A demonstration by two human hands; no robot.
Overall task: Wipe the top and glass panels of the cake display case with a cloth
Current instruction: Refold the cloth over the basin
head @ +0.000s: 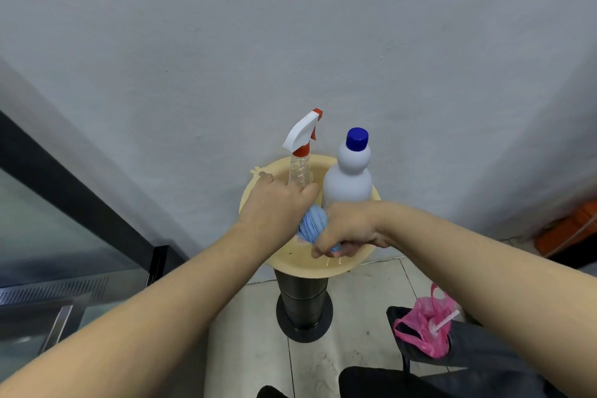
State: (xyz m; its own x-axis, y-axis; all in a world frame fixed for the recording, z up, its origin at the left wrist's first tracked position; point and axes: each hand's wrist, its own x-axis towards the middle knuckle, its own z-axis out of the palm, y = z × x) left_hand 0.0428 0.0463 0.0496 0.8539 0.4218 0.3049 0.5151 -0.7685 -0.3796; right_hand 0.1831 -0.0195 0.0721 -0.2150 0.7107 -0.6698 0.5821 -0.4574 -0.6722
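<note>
A light blue cloth (312,223) is bunched up over a beige round basin (326,265). My left hand (274,203) grips its upper end and my right hand (347,229) grips its lower end, fingers curled round it. The cloth looks twisted between the two hands. The cake display case (55,236) shows at the left edge as a dark frame with a glass panel, well apart from both hands.
In the basin stand a clear spray bottle (302,152) with a white and red trigger and a white bottle (350,171) with a blue cap. The basin rests on a black cylinder stand (303,304). A pink plastic bag (426,323) lies on a dark surface at lower right.
</note>
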